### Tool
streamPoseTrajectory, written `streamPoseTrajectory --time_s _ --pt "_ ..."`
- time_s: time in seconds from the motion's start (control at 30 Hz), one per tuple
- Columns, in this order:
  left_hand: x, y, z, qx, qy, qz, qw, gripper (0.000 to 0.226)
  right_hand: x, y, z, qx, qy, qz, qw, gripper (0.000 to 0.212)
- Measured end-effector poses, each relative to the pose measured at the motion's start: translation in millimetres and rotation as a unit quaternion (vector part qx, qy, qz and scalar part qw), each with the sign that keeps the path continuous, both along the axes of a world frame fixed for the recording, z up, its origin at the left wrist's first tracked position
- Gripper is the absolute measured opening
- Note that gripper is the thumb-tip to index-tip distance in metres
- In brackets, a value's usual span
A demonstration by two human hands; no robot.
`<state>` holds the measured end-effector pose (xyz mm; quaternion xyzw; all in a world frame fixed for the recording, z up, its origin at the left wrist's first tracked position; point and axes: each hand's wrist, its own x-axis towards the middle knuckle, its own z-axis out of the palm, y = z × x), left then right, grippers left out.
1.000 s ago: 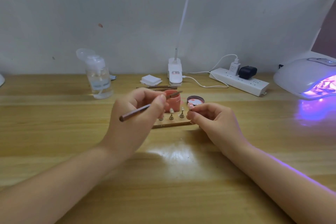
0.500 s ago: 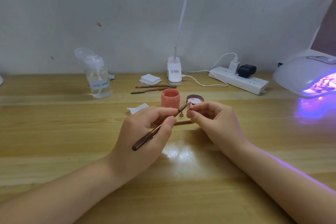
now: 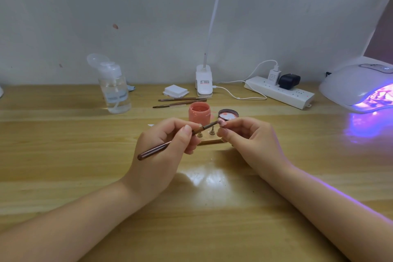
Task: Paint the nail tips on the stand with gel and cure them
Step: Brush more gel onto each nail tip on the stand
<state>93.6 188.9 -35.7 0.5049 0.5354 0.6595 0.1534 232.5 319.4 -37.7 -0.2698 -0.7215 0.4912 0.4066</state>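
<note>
Holding brush in left hand, touching nail tip.

Jar behind stand (lid right)

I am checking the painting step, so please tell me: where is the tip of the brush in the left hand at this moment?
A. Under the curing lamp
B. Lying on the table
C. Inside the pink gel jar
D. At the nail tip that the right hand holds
D: the brush in the left hand reaches its tip to the nail tip pinched by the right hand, in front of the open gel jar.
</note>
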Motion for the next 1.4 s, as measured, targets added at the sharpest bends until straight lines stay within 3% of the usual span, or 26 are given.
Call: streamPoseTrajectory --time_s 0.3,0.6,1.0,1.4 --pt "3.5 -2.8 0.3 -0.013 0.064 0.038 0.997 0.02 1.5 -1.1 1.1 0.001 0.005 -0.004 1.0 0.009" --pt "1.4 -4.3 -2.1 0.002 0.032 -0.014 0.999 0.024 1.7 -0.9 1.5 0.016 -0.009 -0.024 1.0 0.011" --pt "0.1 -2.9 -1.4 -0.012 0.034 0.004 0.999 0.024 1.9 0.5 0.3 0.017 -0.017 -0.033 0.999 0.009" --pt "3.1 -4.9 -0.4 -0.027 0.083 0.02 0.996 0.015 0.5 2.9 -3.0 0.034 -0.019 -0.043 0.998 0.016"
